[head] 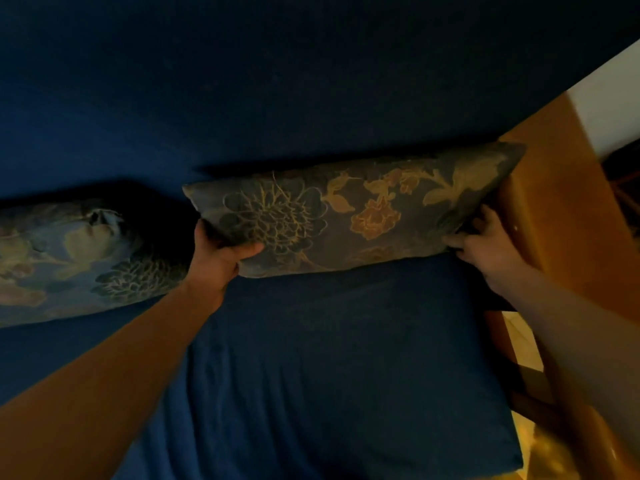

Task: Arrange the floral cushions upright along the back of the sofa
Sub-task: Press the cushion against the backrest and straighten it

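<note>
Two floral cushions show, the right cushion (353,216) and the left cushion (79,258), with two bare hands, left hand (216,261) and right hand (485,247), and one blue sofa (311,358).

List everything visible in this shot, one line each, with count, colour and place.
floral cushions: 2, dark blue-grey with gold and orange flowers; one held at the sofa back, right of centre, one lying to its left
sofa: 1, dark blue, back and seat fill the frame
wooden armrest: 1, orange-brown, right edge
wall: white, top right corner
left hand: 1, grips the held cushion's left end
right hand: 1, grips its right end
</note>
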